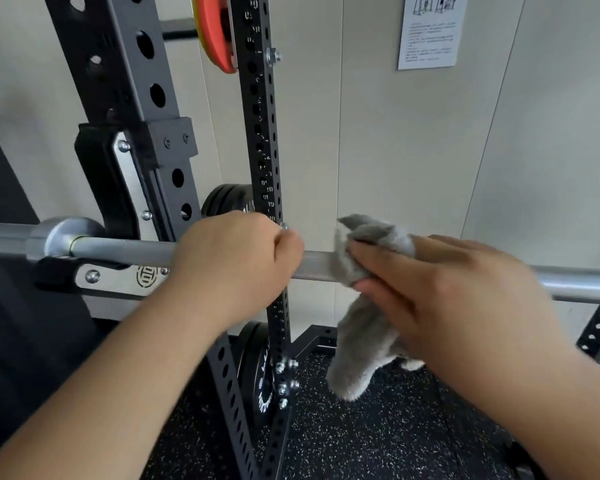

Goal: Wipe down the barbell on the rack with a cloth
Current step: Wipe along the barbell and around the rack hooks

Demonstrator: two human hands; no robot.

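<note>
A silver barbell (125,250) lies across the frame, its left end resting in the black J-hook (94,188) of the rack. My left hand (236,258) grips the bar just right of the hook, fingers curled round the shaft. Right of it, my right hand (440,285) holds a grey fluffy cloth (357,323) wrapped against the bar; one end of the cloth hangs down below the shaft. A short knurled stretch of bar shows between my two hands.
A black perforated upright (262,133) stands behind the bar. Black weight plates (257,375) are stored low on the rack, and an orange plate (215,32) hangs high. The floor (378,438) is speckled rubber. A paper notice (430,29) is stuck on the beige wall.
</note>
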